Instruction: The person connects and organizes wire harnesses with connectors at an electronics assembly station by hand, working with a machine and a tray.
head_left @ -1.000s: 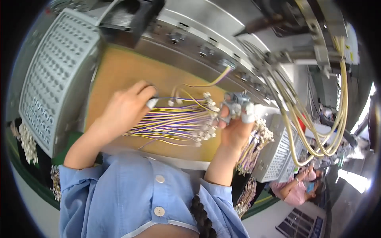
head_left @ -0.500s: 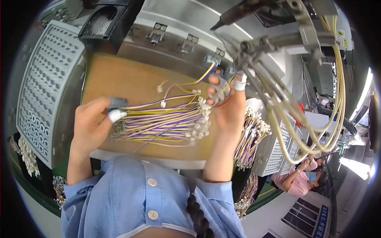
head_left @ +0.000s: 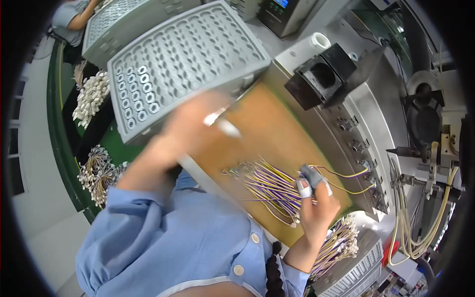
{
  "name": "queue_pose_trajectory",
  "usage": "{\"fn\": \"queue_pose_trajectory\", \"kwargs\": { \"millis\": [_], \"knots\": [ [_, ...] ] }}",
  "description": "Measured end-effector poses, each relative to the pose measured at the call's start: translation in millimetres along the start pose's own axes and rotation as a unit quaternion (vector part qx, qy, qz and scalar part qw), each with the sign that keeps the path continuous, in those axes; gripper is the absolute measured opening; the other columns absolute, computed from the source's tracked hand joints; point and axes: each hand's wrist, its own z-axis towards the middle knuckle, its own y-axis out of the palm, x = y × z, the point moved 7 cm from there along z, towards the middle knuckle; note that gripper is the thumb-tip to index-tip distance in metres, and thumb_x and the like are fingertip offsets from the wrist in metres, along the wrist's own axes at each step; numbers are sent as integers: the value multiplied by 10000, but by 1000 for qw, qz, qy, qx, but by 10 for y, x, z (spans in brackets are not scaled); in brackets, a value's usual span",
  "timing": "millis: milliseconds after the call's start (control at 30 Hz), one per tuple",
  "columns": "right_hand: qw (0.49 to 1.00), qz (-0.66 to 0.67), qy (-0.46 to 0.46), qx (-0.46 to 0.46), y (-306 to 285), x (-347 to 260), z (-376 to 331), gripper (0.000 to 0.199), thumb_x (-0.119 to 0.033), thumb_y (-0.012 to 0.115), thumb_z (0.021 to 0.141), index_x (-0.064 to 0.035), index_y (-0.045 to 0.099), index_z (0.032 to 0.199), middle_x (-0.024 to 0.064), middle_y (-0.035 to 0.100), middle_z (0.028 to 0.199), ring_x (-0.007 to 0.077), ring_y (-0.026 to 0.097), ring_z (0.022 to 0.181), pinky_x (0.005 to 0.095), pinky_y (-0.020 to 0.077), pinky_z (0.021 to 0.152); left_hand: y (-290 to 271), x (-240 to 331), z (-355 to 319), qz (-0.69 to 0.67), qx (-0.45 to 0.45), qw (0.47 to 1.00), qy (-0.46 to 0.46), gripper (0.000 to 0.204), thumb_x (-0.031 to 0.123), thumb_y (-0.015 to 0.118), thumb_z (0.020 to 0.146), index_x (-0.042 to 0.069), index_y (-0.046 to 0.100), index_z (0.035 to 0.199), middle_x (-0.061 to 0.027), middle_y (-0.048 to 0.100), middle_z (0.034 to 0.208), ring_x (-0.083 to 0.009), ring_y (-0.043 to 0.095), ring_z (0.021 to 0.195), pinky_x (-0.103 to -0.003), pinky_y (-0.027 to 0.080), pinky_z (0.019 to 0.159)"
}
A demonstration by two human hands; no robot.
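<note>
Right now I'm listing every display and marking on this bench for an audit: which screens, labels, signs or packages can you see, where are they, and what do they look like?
Screen: small bluish lit rectangle on the dark control box at the top edge, behind the grey perforated tray; largely cut off.
Control box: dark, boxy, with a small panel below the screen.
Labels, signs, packages: none that I can make out.

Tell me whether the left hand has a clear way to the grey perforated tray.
Probably yes: the left hand, blurred, is already at the edge of the grey perforated tray, and nothing shows between them.
</note>
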Motion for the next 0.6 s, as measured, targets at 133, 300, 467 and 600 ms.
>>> {"fn": "queue_pose_trajectory", "kwargs": {
  "millis": [133, 300, 467, 600],
  "knots": [
    [961, 247, 123, 27, -168, 495, -179, 145, -61, 597, 828, 56, 593, 913, 75, 607, 679, 114, 573, 555, 213, 446, 491, -1068, -1557, -188, 444, -23, 892, -84, 306, 15, 543, 694, 29, 565, 999, -160, 570, 1002, -370, 504, 924, -440, 401, 818],
    [960, 268, 82, 19, -100, 429, -49, 140, -64, 551, 859, 65, 562, 913, 78, 582, 658, 105, 529, 503, 204, 421, 458, -1668, -2652, -542, 412, -69, 878, -233, 407, 98, 518, 850, 38, 464, 1249, -147, 493, 1250, -315, 456, 1131, -369, 378, 931],
    [911, 370, 182, 21, -166, 393, -101, 145, -67, 572, 844, 56, 577, 922, 73, 584, 654, 91, 524, 505, 203, 402, 457, -1333, -1812, -410, -57, 97, 973, -202, 459, 88, 557, 828, -10, 431, 1259, -155, 473, 1259, -199, 496, 1079, -320, 428, 860],
    [966, 226, 128, -1, -67, 300, 63, 111, -111, 695, 753, -15, 640, 755, 27, 515, 529, 85, 448, 487, 246, 354, 461, 40, 414, 189, -319, -116, 941, -9, 304, 21, 588, 728, 1, 556, 1030, -110, 511, 1106, -173, 512, 948, -287, 429, 791]
  ]
}}
